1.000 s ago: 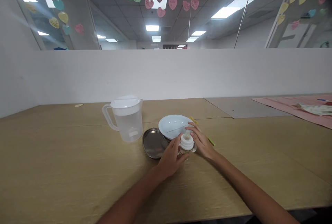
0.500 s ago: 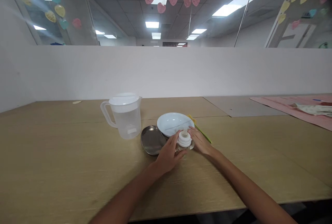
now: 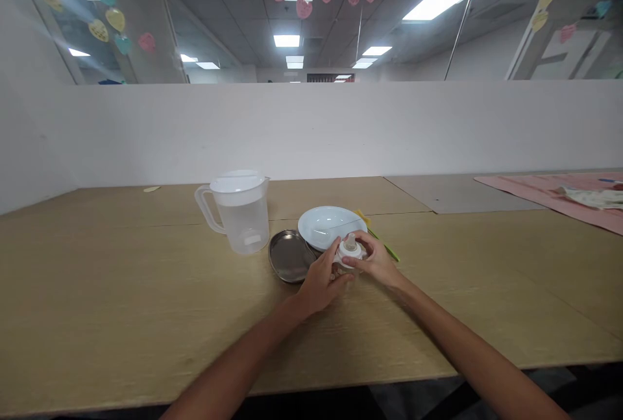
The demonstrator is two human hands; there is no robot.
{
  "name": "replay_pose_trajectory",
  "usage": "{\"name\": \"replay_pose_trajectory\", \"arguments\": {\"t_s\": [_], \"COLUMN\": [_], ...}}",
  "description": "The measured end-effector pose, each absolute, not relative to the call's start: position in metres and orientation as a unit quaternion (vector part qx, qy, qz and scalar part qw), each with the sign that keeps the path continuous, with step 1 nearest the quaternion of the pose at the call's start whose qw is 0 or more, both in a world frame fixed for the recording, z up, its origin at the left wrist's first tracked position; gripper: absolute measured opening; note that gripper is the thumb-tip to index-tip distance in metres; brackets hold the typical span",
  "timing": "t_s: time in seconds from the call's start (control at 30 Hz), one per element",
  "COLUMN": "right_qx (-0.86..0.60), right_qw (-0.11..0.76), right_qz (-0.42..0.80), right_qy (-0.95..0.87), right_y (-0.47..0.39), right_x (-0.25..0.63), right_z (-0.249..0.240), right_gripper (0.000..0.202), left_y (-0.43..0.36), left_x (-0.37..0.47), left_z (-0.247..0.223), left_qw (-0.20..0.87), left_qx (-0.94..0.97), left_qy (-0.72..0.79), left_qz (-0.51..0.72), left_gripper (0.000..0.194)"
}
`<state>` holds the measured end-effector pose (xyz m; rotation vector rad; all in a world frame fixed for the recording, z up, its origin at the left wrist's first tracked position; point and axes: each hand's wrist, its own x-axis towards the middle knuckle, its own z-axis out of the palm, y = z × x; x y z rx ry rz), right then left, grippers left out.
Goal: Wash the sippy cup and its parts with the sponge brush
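Note:
A baby bottle (image 3: 351, 248) with a white collar and a clear teat stands upright between my hands. My left hand (image 3: 320, 280) is wrapped round its lower body from the left. With thumb and fingers, my right hand (image 3: 377, 261) grips the white collar from the right. Just behind the bottle lies a white bowl (image 3: 328, 217) with a thin clear rod or straw across it. A kidney-shaped metal tray (image 3: 291, 258) is left of the bottle, partly hidden by my left hand. Most of the bottle's body is covered by my fingers.
A clear plastic jug (image 3: 246, 219) with a white lid stands left of the tray. A green-handled brush (image 3: 387, 243) with a yellow head lies right of the bowl. At the far right a pink cloth (image 3: 530, 189) covers the wooden table (image 3: 121, 316). A white wall rises behind.
My right hand has moved from the bottle's far right side onto its white collar, with the thumb now across the front. My left hand still holds the body. The view has shifted slightly.

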<state>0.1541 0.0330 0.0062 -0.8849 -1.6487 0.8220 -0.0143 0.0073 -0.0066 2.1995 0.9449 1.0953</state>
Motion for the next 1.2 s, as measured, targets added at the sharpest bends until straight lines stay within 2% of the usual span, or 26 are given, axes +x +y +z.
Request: {"name": "replay_pose_trajectory", "arguments": {"t_s": [0.2,0.3,0.37,0.47,0.57,0.67,0.8,0.87,0.93,1.07,1.13,1.2], "right_qx": [-0.304,-0.266,-0.273,-0.368,-0.431,-0.404,-0.326,-0.308,-0.301,-0.294,-0.300,-0.305], "right_qw": [0.429,0.438,0.500,0.614,0.655,0.629,0.505,0.472,0.499,0.604,0.593,0.542], "right_qz": [0.503,0.517,0.482,0.344,0.261,0.275,0.297,0.295,0.285,0.230,0.226,0.232], "right_qy": [-0.686,-0.685,-0.666,-0.607,-0.563,-0.605,-0.742,-0.771,-0.761,-0.705,-0.712,-0.748], "right_y": [0.034,0.040,0.049,0.063,0.069,0.061,0.043,0.040,0.042,0.051,0.050,0.046], "right_x": [0.170,0.173,0.176,0.183,0.189,0.188,0.178,0.177,0.181,0.194,0.195,0.191], "right_z": [0.015,0.014,0.010,0.002,-0.004,-0.003,0.002,0.003,0.002,-0.001,-0.001,0.001], "right_gripper": [0.047,0.057,0.060,0.047,0.039,0.041,0.055,0.065,0.065,0.048,0.046,0.049], "left_y": [0.007,0.006,0.006,0.004,0.002,0.002,0.002,0.002,0.002,0.002,0.001,0.000], "left_x": [-0.015,-0.015,-0.014,-0.014,-0.013,-0.013,-0.012,-0.012,-0.012,-0.012,-0.012,-0.012], "left_z": [-0.003,-0.001,-0.002,-0.004,-0.006,-0.008,-0.009,-0.009,-0.008,-0.005,-0.004,-0.003], "left_qw": [0.295,0.302,0.299,0.288,0.279,0.271,0.277,0.281,0.279,0.288,0.294,0.293], "left_qx": [0.803,0.802,0.801,0.804,0.808,0.811,0.809,0.806,0.804,0.800,0.797,0.795], "left_qy": [0.327,0.324,0.332,0.337,0.335,0.332,0.328,0.330,0.333,0.338,0.340,0.341], "left_qz": [0.402,0.401,0.399,0.397,0.396,0.398,0.402,0.404,0.407,0.402,0.404,0.406], "left_gripper": [0.078,0.078,0.077,0.075,0.070,0.068,0.067,0.068,0.070,0.072,0.072,0.072]}}
